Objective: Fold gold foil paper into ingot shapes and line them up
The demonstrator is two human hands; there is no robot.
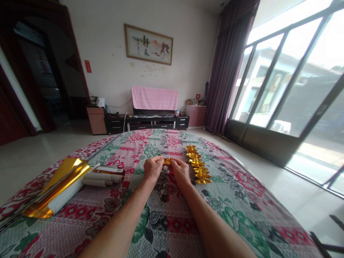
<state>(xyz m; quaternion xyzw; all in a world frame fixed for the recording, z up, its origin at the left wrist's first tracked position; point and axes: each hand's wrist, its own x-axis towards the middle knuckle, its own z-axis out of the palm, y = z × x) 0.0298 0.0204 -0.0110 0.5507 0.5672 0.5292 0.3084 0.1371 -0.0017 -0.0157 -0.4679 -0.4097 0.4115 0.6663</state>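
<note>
A small piece of gold foil paper is pinched between my two hands above the middle of the table. My left hand grips its left end with curled fingers. At its other end, the thumb and fingers of my right hand are closed on it. Just right of my right hand lies a row of folded gold paper ingots, pointed at both ends and set close together. The fingers hide most of the held piece, so its exact shape cannot be made out.
Gold foil sheets, partly rolled, lie on the left of the table beside white paper rolls. A patterned cloth covers the round table. Beyond it stands a low cabinet with a pink cloth above. Glass doors are on the right.
</note>
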